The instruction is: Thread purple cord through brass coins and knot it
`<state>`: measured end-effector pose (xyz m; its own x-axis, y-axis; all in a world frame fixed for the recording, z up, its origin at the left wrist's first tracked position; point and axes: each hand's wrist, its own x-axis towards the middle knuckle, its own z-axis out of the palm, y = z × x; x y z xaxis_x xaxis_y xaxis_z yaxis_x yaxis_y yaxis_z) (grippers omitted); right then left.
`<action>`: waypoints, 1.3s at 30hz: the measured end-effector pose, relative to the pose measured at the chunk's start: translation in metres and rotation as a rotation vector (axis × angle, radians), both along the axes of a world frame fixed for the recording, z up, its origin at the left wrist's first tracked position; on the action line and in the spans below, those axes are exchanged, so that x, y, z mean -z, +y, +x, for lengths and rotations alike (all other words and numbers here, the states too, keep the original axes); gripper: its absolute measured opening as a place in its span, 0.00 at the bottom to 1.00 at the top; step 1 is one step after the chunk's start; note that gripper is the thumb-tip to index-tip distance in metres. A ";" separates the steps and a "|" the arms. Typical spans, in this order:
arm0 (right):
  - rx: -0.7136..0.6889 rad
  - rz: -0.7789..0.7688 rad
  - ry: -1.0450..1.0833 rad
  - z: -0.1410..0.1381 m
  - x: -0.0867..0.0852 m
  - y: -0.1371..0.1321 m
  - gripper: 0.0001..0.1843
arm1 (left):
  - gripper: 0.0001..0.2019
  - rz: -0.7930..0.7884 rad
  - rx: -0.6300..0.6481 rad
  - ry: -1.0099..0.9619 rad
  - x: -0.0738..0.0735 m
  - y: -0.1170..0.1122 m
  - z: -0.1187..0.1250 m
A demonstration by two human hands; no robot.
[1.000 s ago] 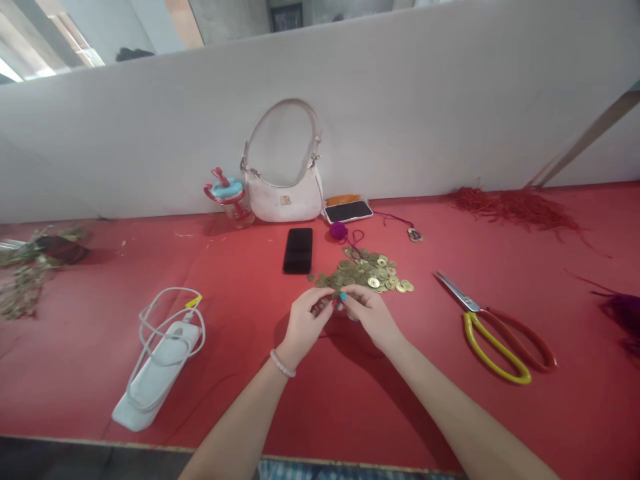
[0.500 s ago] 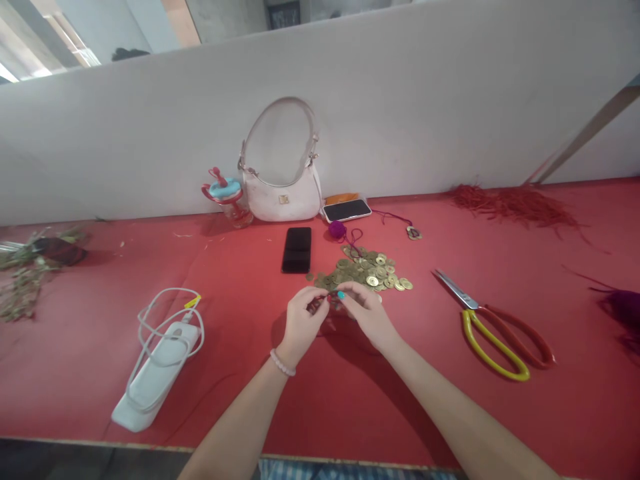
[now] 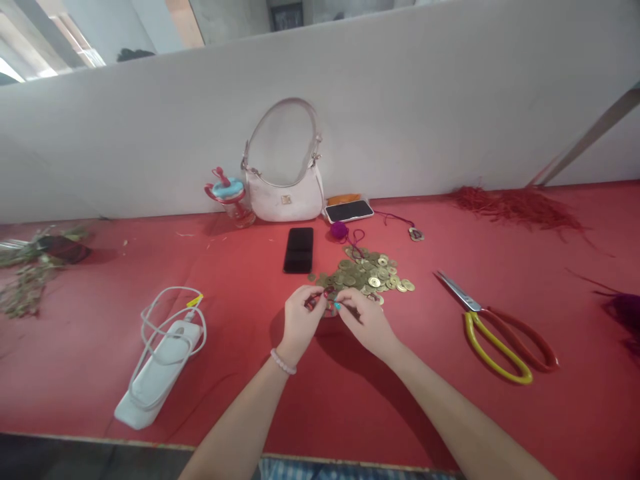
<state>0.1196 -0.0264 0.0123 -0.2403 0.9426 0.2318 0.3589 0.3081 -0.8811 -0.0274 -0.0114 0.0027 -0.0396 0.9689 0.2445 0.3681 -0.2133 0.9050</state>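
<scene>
Close together at the middle of the table, both of my hands are closed in a pinch. My left hand [image 3: 303, 319], with a pale bead bracelet on its wrist, grips a thin dark cord at its fingertips. Thumb and forefinger of my right hand [image 3: 367, 323] pinch the same cord; the thumbnail is turquoise. Beneath the fingertips are small round pieces with reddish cord, mostly hidden. A pile of brass-coloured coins with holes [image 3: 370, 270] lies just beyond my hands. Behind it sits a small purple yarn ball [image 3: 339, 231] with a loose strand.
Scissors [image 3: 493, 327] with red and yellow handles lie right. A black phone [image 3: 299, 250], white phone [image 3: 349, 211], handbag [image 3: 286, 200] and cup [image 3: 234, 200] stand or lie behind. A white power strip [image 3: 160, 373] is left, red strands [image 3: 520, 207] back right, knotted coins [image 3: 415, 234] nearer.
My fingertips have drawn slightly apart, my right hand moving a little down. The cord loop below my hands no longer shows. The view has shifted slightly.
</scene>
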 end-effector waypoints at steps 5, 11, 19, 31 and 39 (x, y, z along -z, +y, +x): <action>-0.017 0.139 -0.061 -0.001 0.003 0.000 0.09 | 0.05 -0.001 0.012 -0.006 -0.001 0.000 0.001; 0.035 0.419 -0.288 0.001 0.006 0.000 0.08 | 0.05 0.017 -0.004 0.017 0.000 0.001 0.001; 0.103 0.584 -0.278 0.001 0.004 0.002 0.09 | 0.05 0.003 0.027 -0.005 -0.002 -0.004 0.005; 0.171 0.538 -0.346 0.004 0.010 0.007 0.08 | 0.06 -0.022 0.042 -0.058 -0.003 -0.004 0.006; 0.228 0.504 -0.346 0.003 0.009 0.007 0.09 | 0.06 -0.070 0.052 -0.099 0.000 -0.004 0.007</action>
<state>0.1221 -0.0198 0.0034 -0.1871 0.7747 0.6040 0.7014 0.5359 -0.4700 -0.0205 -0.0157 0.0026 -0.0097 0.9849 0.1731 0.2669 -0.1642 0.9496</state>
